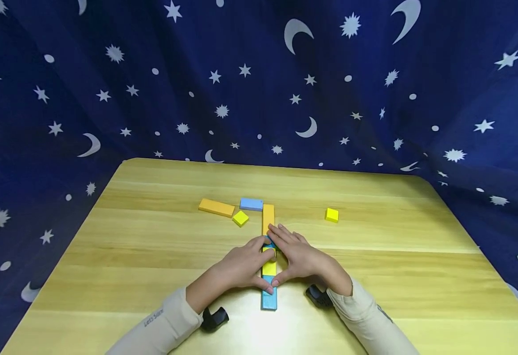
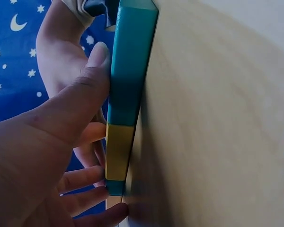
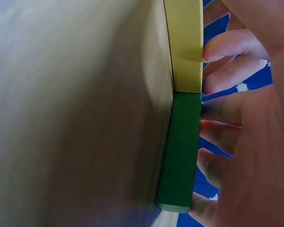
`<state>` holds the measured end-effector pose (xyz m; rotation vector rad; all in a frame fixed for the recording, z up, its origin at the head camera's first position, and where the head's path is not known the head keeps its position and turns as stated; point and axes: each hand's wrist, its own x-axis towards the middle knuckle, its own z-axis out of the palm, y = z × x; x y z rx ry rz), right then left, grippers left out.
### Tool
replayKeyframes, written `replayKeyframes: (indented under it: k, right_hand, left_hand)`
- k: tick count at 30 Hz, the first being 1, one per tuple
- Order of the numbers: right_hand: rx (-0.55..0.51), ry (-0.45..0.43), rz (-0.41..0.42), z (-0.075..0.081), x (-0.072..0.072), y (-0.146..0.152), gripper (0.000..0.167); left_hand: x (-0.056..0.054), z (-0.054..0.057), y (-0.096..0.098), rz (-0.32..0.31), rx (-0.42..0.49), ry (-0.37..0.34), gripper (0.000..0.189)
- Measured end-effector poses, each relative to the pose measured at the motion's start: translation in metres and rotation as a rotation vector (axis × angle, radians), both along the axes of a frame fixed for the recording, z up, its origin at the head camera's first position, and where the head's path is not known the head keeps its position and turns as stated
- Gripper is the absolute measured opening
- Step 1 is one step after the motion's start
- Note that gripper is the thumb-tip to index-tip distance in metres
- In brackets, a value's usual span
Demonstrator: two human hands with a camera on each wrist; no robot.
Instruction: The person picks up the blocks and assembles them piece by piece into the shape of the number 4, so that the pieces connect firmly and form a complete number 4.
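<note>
A straight row of blocks runs away from me on the table. Nearest is a teal block [image 1: 269,301], then a yellow block [image 1: 269,267], another teal block [image 1: 270,244] mostly covered by fingers, and an orange block [image 1: 268,217]. My left hand [image 1: 247,264] lies along the row's left side, thumb against the near teal block [image 2: 130,66] and fingertips beside the yellow one [image 2: 119,151]. From the right, my right hand [image 1: 300,256] touches the row, its thumb tip near my left thumb. Its fingertips rest along a green-looking block [image 3: 180,151] in the right wrist view.
Left of the row's far end lie a loose orange block [image 1: 216,207], a blue block [image 1: 251,204] close to the row, and a small yellow block [image 1: 240,218]. Farther right sits another yellow block [image 1: 331,215]. A dark star-patterned curtain [image 1: 259,88] hangs behind the table [image 1: 396,296].
</note>
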<state>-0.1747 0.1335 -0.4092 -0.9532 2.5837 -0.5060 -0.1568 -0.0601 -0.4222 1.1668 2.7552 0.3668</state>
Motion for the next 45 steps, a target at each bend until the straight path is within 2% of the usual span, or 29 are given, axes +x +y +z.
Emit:
replayKeyframes:
  k: [4, 9, 14, 17, 21, 23, 25, 28, 31, 33, 37, 45]
  right_hand:
    - [0.013, 0.009, -0.002, 0.001, -0.001, 0.0, 0.114]
    - [0.025, 0.009, -0.008, 0.003, -0.001, -0.001, 0.114]
    - [0.024, -0.004, -0.012, 0.005, 0.0, -0.003, 0.115]
    - [0.044, -0.01, -0.02, 0.007, 0.0, -0.001, 0.116]
    - [0.062, -0.004, -0.02, 0.007, -0.001, 0.001, 0.116]
    - [0.059, -0.004, -0.019, 0.006, -0.001, 0.001, 0.116]
    - [0.057, -0.009, -0.02, 0.005, -0.002, 0.001, 0.116]
    - [0.056, -0.021, -0.017, 0.005, -0.002, 0.001, 0.115]
    - [0.058, -0.028, -0.014, 0.005, -0.002, -0.001, 0.115]
    - [0.062, -0.03, -0.016, 0.006, -0.002, -0.002, 0.114]
    - [0.065, -0.028, -0.024, 0.008, -0.003, -0.002, 0.114]
    - [0.057, -0.049, -0.03, 0.005, -0.001, 0.0, 0.113]
  left_hand:
    - [-0.002, 0.004, -0.001, -0.002, 0.009, -0.014, 0.068]
    - [-0.007, 0.013, -0.01, -0.024, 0.059, -0.099, 0.061]
    - [-0.022, 0.02, -0.025, -0.008, 0.108, -0.159, 0.049]
    - [-0.041, 0.023, -0.029, 0.034, 0.158, -0.104, 0.045]
    - [-0.076, 0.029, -0.025, 0.127, 0.18, 0.067, 0.041]
    - [-0.094, 0.031, -0.021, 0.175, 0.134, 0.129, 0.04]
    - [-0.109, 0.034, -0.015, 0.201, 0.07, 0.144, 0.042]
    - [-0.127, 0.034, -0.007, 0.213, -0.07, 0.092, 0.047]
    - [-0.137, 0.033, -0.002, 0.208, -0.189, 0.025, 0.049]
    - [-0.142, 0.032, 0.001, 0.2, -0.237, 0.005, 0.048]
    - [-0.145, 0.03, 0.005, 0.192, -0.285, 0.025, 0.044]
    - [-0.144, 0.028, 0.01, 0.178, -0.311, 0.047, 0.036]
